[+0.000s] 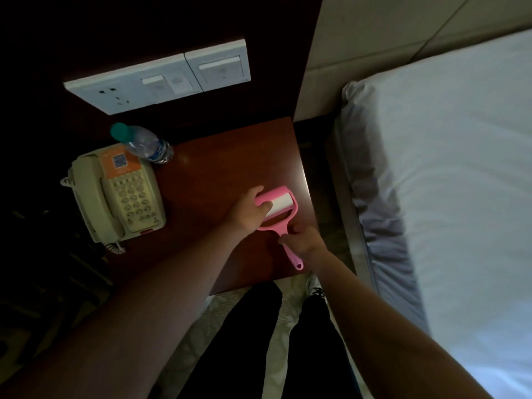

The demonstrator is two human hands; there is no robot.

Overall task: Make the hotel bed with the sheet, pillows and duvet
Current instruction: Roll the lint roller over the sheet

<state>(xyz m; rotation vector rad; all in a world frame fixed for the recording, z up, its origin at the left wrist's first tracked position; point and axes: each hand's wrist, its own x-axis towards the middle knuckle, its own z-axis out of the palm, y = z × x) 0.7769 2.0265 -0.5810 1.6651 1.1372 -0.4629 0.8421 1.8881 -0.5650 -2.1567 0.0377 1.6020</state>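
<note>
Two hands met on a pink lint roller [280, 204] just right of the frame's centre, over the reddish-brown nightstand [218, 168]. The left hand [249, 211] clasped the drum end, fingers curled over its far edge and thumb lying across the white paper. The right hand [303, 240] pinched the handle close to the neck; its fingertips were tucked out of sight, and only the looped handle end stuck out toward 5 o'clock. Whether the roller touched the tabletop could not be told.

The white sheet [460, 168] lay flat over the mattress from 1 to 4 o'clock, its near edge gathered in grey folds down the side, and it ran off the right edge of the view. A pale padded headboard [359, 53] rose at 1 o'clock.

At 9 o'clock sat a beige telephone [115, 197], its orange label too blurred to read, and just beyond it a water bottle [144, 144] with a green cap. A white switch panel [161, 79] at 11 o'clock hung on dark wood, its markings faint. The left side of the frame was nearly black.

At 6 o'clock black trousers [253, 341] and one shoe [316, 292] showed, with something pale between the legs, cloth or floor, impossible to say.
</note>
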